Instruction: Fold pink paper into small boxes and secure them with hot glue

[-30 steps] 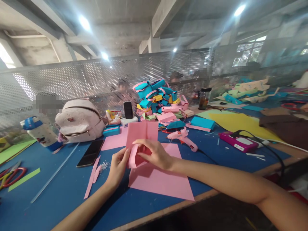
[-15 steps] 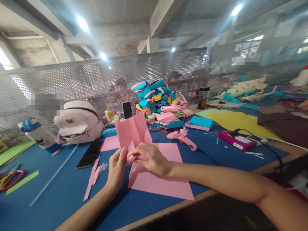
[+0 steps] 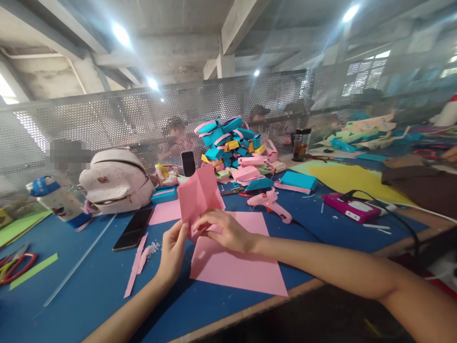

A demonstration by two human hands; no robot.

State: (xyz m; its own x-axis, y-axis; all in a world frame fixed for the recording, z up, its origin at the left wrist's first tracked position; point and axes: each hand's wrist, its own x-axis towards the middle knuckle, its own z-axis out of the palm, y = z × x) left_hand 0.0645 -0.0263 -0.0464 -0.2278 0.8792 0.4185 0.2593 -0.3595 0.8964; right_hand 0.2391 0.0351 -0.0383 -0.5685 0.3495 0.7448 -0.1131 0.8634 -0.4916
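A creased piece of pink paper (image 3: 200, 193) stands raised between my two hands. My left hand (image 3: 174, 245) pinches its lower left edge, thumb in front. My right hand (image 3: 226, 231) is closed on the lower right part, its fingertips curled over the fold. Beneath the hands, a flat pink sheet (image 3: 246, 267) lies on the blue table, and a second pink sheet (image 3: 162, 213) lies partly hidden behind the raised piece. A pink glue gun (image 3: 271, 205) rests on its side to the right of the raised paper.
Behind the hands rises a heap of folded blue, pink and yellow paper pieces (image 3: 232, 147). On the left are a black phone (image 3: 133, 229), torn pink strips (image 3: 136, 267), a backpack (image 3: 116, 183), a bottle (image 3: 59, 202) and scissors (image 3: 16, 267). A purple box (image 3: 352, 208) with a cable sits right.
The raised pink paper has turned and folded more closely, its left panel shifting right and swinging inward. Both hands keep their hold, almost in the same place.
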